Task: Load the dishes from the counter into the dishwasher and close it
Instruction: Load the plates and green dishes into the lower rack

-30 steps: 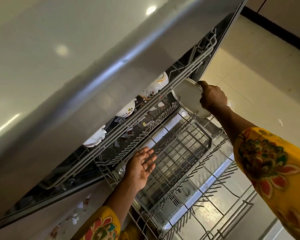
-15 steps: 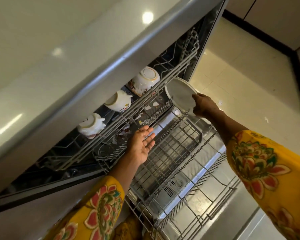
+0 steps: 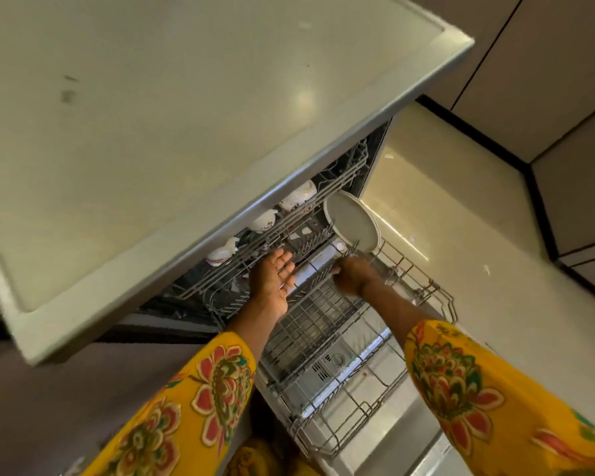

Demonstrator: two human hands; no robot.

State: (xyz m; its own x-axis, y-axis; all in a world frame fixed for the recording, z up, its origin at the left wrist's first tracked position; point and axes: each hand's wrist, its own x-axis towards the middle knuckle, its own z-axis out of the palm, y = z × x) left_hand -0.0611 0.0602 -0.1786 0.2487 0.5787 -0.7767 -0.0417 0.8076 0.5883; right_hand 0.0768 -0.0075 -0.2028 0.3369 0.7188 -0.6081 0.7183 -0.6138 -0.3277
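Observation:
A white plate (image 3: 352, 223) stands on edge among the tines at the far right corner of the dishwasher's pulled-out lower rack (image 3: 430, 290). My right hand (image 3: 352, 276) is just below it, fingers curled at the plate's lower rim. My left hand (image 3: 272, 281) hovers open, palm up, at the front edge of the upper rack (image 3: 344, 178). Three white patterned cups (image 3: 298, 197) sit upside down in that upper rack, partly hidden under the counter (image 3: 186, 115).
The open dishwasher door (image 3: 392, 438) lies flat under the lower rack, with the detergent compartment (image 3: 330, 364) showing through the wires. Pale tiled floor (image 3: 478, 235) lies to the right, bounded by cabinet fronts (image 3: 564, 97). The counter's edge overhangs the machine.
My right hand has lowered the plate into the lower rack's far corner and slid down to its lower rim. My view has pulled back and upward. My left hand stays open by the upper rack.

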